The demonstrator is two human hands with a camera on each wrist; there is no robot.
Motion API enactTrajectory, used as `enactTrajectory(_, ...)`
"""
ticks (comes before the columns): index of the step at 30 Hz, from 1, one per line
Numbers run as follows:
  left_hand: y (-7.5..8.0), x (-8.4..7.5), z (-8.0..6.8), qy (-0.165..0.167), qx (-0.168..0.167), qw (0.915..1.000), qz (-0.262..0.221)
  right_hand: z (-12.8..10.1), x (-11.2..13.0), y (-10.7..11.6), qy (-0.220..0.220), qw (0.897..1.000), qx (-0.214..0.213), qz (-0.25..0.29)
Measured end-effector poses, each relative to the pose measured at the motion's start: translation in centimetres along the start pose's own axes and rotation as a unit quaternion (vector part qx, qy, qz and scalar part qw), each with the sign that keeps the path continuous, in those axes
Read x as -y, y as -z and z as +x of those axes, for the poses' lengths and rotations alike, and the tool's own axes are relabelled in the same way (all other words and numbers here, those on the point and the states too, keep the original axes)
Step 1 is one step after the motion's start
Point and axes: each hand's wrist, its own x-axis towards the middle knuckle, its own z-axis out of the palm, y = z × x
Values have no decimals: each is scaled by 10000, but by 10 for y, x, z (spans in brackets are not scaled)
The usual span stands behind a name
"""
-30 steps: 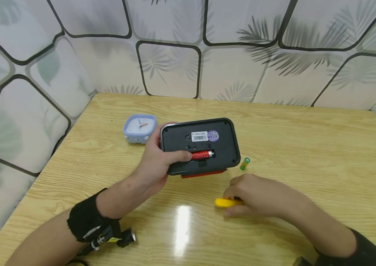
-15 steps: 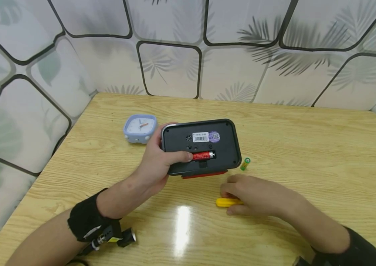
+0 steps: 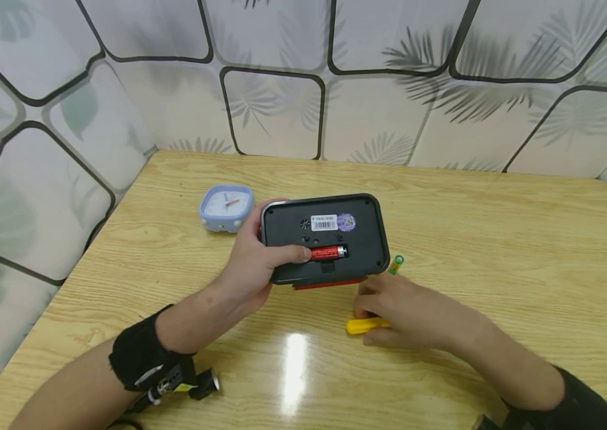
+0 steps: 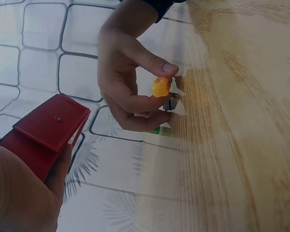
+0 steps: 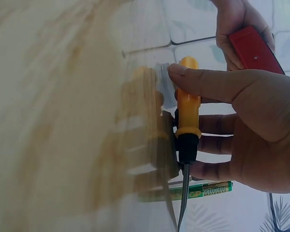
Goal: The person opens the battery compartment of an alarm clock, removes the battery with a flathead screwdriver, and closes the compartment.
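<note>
My left hand (image 3: 252, 257) holds up a black-backed device (image 3: 287, 224) with a barcode label, its thumb lying on the end of a red battery (image 3: 327, 253) in the open compartment. A red part of the device (image 4: 53, 125) shows in the left wrist view. Low over the table, my right hand (image 3: 416, 310) holds a yellow-handled screwdriver (image 5: 188, 113) between thumb and fingers; its metal shaft shows in the right wrist view. A small dark piece (image 5: 169, 140) sits by those fingertips, too unclear to name. Just beyond them lies a green battery (image 3: 397, 264).
A light blue alarm clock (image 3: 226, 207) stands behind my left hand. The wood-grain table (image 3: 496, 239) reaches back to a patterned wall covering (image 3: 276, 113). A strapped camera (image 3: 203, 384) hangs from my left wrist close to the tabletop.
My right hand has shifted slightly left and away from me, its fingers now closer to the device and the green battery. The left hand and device have barely moved.
</note>
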Motion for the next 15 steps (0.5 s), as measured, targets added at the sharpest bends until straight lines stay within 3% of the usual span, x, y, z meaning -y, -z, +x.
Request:
enactTrajectory(8,1,0,0,-4,-10,10000,-17,0,2,-1,125,9996,-114,-237)
enactTrajectory(15,1,0,1,4,-46,10000,-12,-18,8,24,-17,9990,-354,266)
